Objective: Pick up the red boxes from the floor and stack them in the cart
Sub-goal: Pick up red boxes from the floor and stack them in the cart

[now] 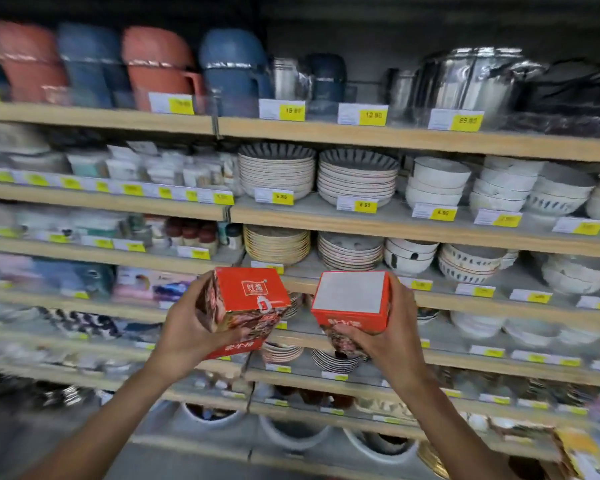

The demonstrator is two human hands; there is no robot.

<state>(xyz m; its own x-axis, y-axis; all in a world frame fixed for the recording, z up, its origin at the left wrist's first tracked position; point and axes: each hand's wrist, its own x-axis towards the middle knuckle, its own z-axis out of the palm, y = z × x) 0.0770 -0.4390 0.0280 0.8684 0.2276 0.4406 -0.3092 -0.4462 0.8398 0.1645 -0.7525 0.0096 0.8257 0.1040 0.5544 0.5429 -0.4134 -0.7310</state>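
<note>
two bare forearms reach up from the bottom edge, each hand holding one red box in the air in front of store shelves. the left hand [184, 336] has its grip closed around the left red box [246, 306], palm against the box's left side and lower face; that box is tilted, its red top with white lettering facing the camera and a printed picture on the sides. the right hand [383, 336] has its grip closed around the right red box [352, 301], fingers wrapped under and along its right side; this box shows a plain white panel framed in red. the two boxes sit side by side at about the same height, near each other but apart, with a gap between them. no floor or cart shows here.

behind them run wooden shelves [395, 138] with yellow price tags [373, 116] along the edges. the middle rows hold stacks of plates [357, 180] and stacked bowls [437, 183]. the top row carries red and blue plastic jugs [160, 69] and a wrapped steel pot [471, 81]. the left side is blurred.
</note>
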